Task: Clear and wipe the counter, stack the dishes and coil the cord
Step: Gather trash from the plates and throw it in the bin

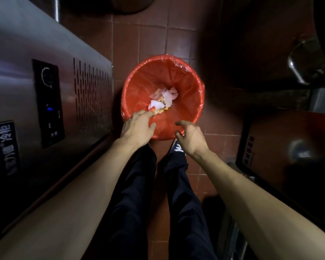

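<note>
Seen from above, a person stands over a red bin (162,76) lined with a plastic bag, on a tiled floor (152,34). Crumpled paper scraps (164,99) lie at the bottom of the bin. The left hand (137,126) and right hand (190,136) hover above its near rim, fingers loosely spread, holding nothing. A steel cabinet (26,53) stands to the left.

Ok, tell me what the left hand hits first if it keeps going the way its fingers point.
Probably the crumpled paper scraps at the bottom of the red bin. The left hand points forward and down over the near rim with nothing between; depth is hard to judge.
</note>
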The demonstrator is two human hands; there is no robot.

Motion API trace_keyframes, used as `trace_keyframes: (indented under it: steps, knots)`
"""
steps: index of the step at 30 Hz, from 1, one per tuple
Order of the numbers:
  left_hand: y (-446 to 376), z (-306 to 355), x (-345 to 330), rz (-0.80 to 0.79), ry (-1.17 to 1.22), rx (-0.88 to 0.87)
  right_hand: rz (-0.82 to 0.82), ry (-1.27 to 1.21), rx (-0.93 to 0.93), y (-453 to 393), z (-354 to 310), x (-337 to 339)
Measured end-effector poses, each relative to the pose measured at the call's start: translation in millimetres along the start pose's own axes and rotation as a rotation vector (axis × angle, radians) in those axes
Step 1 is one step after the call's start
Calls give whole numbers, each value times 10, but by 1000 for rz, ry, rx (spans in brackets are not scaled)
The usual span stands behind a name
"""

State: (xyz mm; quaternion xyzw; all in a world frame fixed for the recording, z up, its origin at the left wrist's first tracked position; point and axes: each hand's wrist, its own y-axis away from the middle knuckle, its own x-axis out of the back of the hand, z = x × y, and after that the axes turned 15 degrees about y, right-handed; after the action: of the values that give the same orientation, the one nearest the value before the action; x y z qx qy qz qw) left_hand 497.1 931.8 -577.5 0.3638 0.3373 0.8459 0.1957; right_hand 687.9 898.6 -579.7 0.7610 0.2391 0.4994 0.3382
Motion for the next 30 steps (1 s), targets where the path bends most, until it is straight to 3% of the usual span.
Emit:
trace_keyframes:
  steps: [4,10,16,21,26,30]
  knots:
    - [299,163,271,0,3,4,-30,16,-20,304,-81,328]
    - [935,641,916,50,-35,-66,135,-8,-38,832,-421,1170]
    - [1479,1126,1474,170,-107,-172,301,34,138,1379,-968,1811]
    - [1890,1486,1692,246,-117,-210,483,341,318,1760,-1167,2110]
    - [2366,1682,1736,388,47,-215,538,352,482,2120,-1218,2436]
    - [2780,1685,1714,519,146,-143,481,301,652,2352,-1247,2586]
